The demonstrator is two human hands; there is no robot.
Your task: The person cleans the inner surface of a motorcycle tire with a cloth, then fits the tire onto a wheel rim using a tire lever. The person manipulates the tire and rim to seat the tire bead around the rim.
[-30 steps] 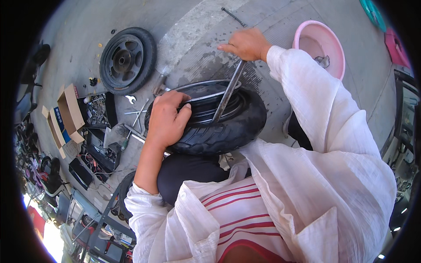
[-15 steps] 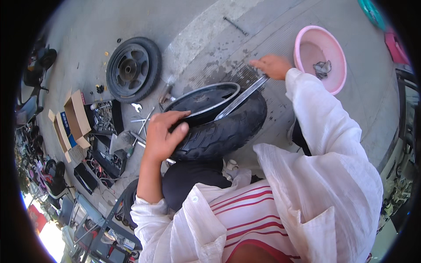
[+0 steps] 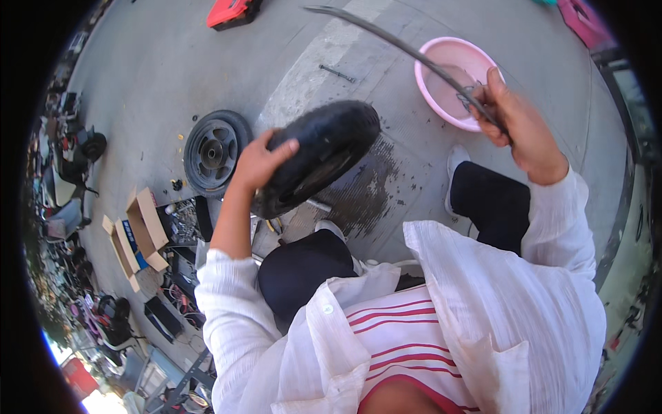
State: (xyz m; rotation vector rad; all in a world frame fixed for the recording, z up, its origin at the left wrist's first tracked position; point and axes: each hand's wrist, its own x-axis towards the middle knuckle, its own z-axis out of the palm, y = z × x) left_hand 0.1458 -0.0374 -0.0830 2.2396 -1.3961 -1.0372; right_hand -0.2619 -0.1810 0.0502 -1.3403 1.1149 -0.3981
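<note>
My left hand [image 3: 265, 161] grips the edge of a black tyre [image 3: 331, 134], thumb on the tread side. The tyre is tilted up off the ground in front of my left knee, and its opening is in shadow, so I cannot tell what is inside. My right hand [image 3: 520, 131] is closed round the end of a long, slightly curved tyre lever [image 3: 414, 54]. The lever points up and to the left across the pink basin, clear of the tyre.
Another wheel with its tyre [image 3: 215, 153] lies on the concrete at left, near an open cardboard box [image 3: 145, 224] and a tray of small parts [image 3: 185, 222]. A pink basin [image 3: 441, 114] stands at right, beyond a wet patch [image 3: 365, 190]. A bolt-like rod [image 3: 336, 73] and red case [image 3: 231, 10] lie farther off.
The lever has come out of the tyre and is lifted to the right in my right hand. My left hand has raised and tilted the tyre.
</note>
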